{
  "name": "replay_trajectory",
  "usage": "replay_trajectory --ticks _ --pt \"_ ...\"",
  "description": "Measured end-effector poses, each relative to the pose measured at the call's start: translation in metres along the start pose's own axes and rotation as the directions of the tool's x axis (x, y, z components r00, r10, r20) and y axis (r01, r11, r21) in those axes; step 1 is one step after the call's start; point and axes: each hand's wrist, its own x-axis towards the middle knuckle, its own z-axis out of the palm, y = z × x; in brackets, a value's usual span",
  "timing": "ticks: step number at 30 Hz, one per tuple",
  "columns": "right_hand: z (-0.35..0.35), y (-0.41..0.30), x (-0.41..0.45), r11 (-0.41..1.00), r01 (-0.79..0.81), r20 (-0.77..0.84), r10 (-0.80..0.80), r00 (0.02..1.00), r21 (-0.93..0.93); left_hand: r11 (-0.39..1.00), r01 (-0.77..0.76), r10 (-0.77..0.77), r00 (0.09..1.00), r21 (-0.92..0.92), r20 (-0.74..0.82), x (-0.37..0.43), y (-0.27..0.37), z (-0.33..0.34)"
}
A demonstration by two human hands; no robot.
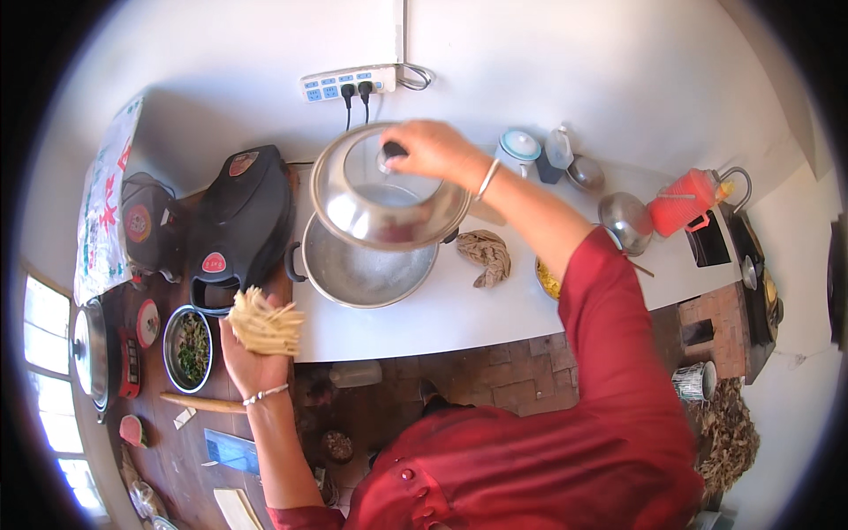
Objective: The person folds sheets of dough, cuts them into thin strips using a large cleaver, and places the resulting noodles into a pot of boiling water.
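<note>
On the open palm side of my left hand (246, 368) rests a bundle of pale yellow cut noodles (265, 324), held above the edge of the wooden table. My right hand (434, 149) grips the black knob of a domed metal lid (391, 228) with a glass centre. The lid is raised and tilted over a wide metal pot (331, 271), covering my view of its far part. Condensation clouds the glass. The pot has black side handles and stands on the white counter; what it holds is unclear. A crumpled brown cloth (487, 258) lies to its right.
Left of the pot sits a black electric griddle (242, 205). A bowl of chopped greens (192, 348), a rolling pin (202, 402) and a cleaver (232, 450) lie on the wooden table (179, 457). Two plugs fill a wall power strip (348, 85). A red thermos (686, 202) stands far right.
</note>
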Motion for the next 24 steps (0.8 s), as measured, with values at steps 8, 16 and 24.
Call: replay_trajectory --ticks 8,16,24 --pt "-0.068 0.019 -0.037 0.980 -0.142 -0.138 0.123 0.983 -0.138 0.823 0.001 -0.168 0.956 0.568 0.241 0.081 -0.074 0.050" --pt "-0.097 0.019 -0.080 0.968 -0.207 -0.146 0.186 0.972 -0.144 0.478 -0.133 -0.157 0.960 0.868 0.233 0.110 -0.084 0.055" --pt "-0.106 0.015 -0.085 0.967 -0.197 -0.135 0.177 0.975 -0.160 0.542 -0.186 -0.142 0.941 0.819 0.308 0.105 -0.084 0.096"
